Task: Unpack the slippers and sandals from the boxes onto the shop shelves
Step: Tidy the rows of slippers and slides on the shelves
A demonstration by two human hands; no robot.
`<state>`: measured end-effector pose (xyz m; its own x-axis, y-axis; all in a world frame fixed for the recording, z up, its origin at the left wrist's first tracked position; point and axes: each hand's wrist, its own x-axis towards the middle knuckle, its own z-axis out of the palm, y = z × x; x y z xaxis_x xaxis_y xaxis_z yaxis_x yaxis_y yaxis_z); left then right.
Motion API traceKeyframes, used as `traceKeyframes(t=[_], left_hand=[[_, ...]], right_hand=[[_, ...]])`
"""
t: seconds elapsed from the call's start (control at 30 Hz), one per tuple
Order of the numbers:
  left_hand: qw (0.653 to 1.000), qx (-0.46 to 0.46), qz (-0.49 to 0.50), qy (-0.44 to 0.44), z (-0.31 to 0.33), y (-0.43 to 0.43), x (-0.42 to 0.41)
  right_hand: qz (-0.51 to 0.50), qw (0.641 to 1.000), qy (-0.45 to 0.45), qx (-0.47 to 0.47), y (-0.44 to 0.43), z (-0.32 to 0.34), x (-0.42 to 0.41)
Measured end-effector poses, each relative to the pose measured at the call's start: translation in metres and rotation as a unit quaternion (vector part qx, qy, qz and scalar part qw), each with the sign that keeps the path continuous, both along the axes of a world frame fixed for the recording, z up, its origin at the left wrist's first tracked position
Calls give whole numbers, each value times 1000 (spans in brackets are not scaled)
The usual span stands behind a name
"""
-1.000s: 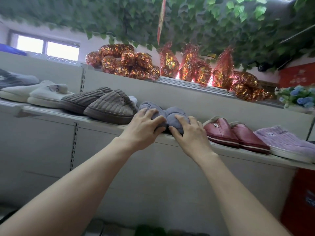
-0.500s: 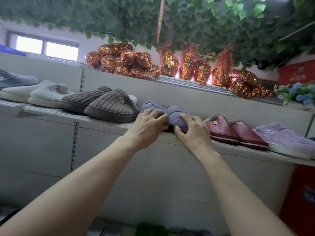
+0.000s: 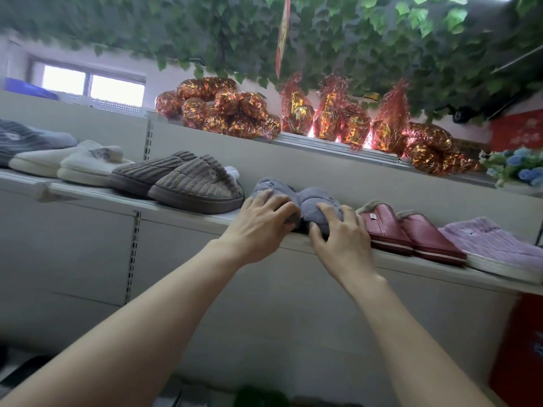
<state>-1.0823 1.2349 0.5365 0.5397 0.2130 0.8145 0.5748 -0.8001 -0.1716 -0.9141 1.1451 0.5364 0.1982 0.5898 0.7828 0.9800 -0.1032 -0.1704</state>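
A pair of grey-blue plush slippers lies on the white shop shelf, toes toward me, between other pairs. My left hand rests over the front of the left slipper, fingers curled on it. My right hand grips the toe of the right slipper, thumb under its front edge. Both hands hide the slippers' lower fronts.
Left of them sit brown corduroy slippers and cream slippers; right of them dark red slippers and a lilac slipper. Foil-wrapped packages line the top ledge under hanging ivy. A red box stands at lower right.
Both hands have stayed on the grey-blue slippers, shifting slightly; the fingers have curled tighter over the toes. The pair sits in about the same spot on the shelf.
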Motion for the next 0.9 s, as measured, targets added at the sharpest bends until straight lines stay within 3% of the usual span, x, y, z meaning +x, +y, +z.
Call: traceKeyframes(t=[0.17,0.27,0.37,0.43,0.53,0.7,0.9], left_hand=[[996,51,60,-31,6,-19,-51],[986,66,103,-113,10,-12,-120],[974,4,160,-161,7,19,-192],[974,-51,175,-135,7,39,-224],[983,-82,148,-67,6,58,-238],[989,-54,104,-87,-1,66,-232],[979,-150,113,-76,6,80,-219]], right_hand=[[-45,993,-92,67,-3,10,-29],[57,989,-102,85,6,20,-83],[161,984,-58,56,27,22,-151],[183,982,-30,19,45,21,-192],[134,990,-17,-33,72,19,-227],[61,997,8,-53,87,16,-213],[71,995,41,-56,89,19,-210]])
